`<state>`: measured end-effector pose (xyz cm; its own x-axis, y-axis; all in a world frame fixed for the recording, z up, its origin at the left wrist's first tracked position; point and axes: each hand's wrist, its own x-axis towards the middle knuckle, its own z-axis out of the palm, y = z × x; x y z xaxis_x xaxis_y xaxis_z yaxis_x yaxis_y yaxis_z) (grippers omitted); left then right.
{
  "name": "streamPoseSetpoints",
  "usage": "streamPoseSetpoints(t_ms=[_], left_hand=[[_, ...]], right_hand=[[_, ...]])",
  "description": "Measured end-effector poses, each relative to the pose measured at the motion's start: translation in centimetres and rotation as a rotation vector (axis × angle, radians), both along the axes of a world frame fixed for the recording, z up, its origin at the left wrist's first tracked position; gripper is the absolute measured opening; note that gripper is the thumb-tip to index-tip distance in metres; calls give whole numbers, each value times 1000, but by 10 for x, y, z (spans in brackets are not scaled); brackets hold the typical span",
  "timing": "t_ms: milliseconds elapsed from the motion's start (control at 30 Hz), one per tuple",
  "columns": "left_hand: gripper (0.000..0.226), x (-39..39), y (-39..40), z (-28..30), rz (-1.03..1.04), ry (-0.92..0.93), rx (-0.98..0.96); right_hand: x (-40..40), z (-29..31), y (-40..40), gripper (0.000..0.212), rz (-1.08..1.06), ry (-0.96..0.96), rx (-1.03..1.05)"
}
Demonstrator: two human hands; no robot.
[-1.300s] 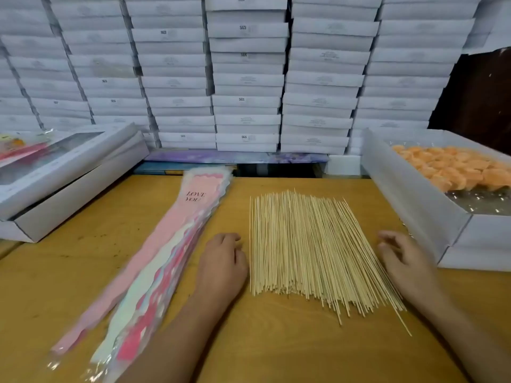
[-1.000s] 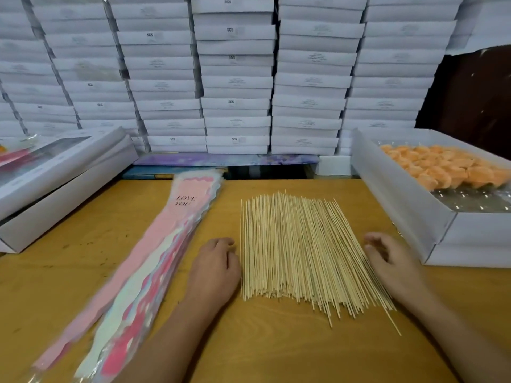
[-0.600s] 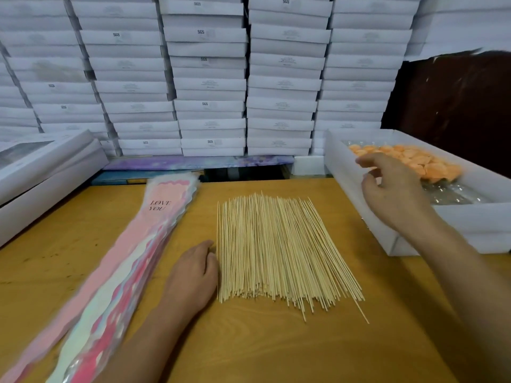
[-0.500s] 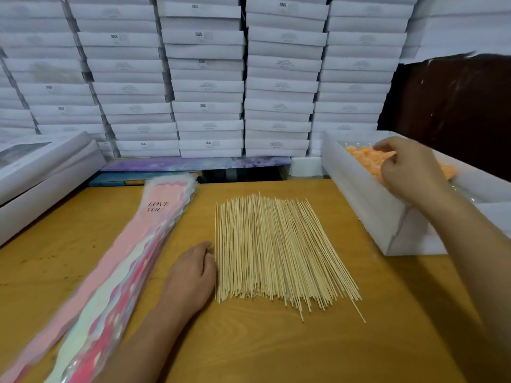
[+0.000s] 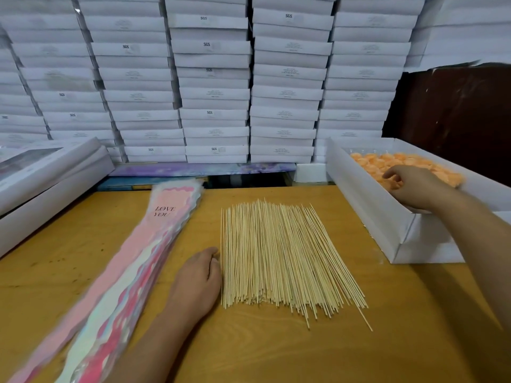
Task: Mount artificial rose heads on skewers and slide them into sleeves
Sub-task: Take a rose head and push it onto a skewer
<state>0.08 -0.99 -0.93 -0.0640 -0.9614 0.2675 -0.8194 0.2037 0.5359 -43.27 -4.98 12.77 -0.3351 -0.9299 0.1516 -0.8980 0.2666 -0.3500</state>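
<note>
At right of frame, the right hand point(image 5: 414, 186) is curling its fingers among orange rose heads point(image 5: 401, 161) in the white box point(image 5: 367, 194); whether it is pinching one I cannot tell, and a loose pinch is risking dropping one. The left hand point(image 5: 196, 283) is resting relaxed, touching the skewers point(image 5: 276, 258).

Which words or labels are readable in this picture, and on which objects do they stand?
"LOVE YOU": on the top pink sleeve of the pile on the table.
"SGS": on the front edges of several stacked white boxes.
The other small printed labels on the box fronts are too small and blurred to read.
</note>
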Motion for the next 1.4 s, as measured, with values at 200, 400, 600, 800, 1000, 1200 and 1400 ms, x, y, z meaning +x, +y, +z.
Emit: streamPoseSetpoints(t_ms=[200,400,600,800,1000,1200,1400], left_hand=[[41,0,1,1,5,2,5],[40,-1,1,2,-3,0,-1],[40,0,1,3,-6,-9,-5],[40,-1,2,3,-8,-11,-13],[40,-1,2,4,-13,-11,-9],[38,-1,3,4,-18,-14,-14],[36,-3,6,13,1,110,-45]], right_hand=[[3,-4,-5,19,24,39,13],[-1,-7,-8,12,-18,52,-45],[-3,-8,-12,47,19,72,-13],[-2,-6,-14,34,21,86,25],[-6,-3,-14,29,-9,56,8],[-1,15,-5,29,-49,20,-29],[36,54,22,28,-83,52,-364]])
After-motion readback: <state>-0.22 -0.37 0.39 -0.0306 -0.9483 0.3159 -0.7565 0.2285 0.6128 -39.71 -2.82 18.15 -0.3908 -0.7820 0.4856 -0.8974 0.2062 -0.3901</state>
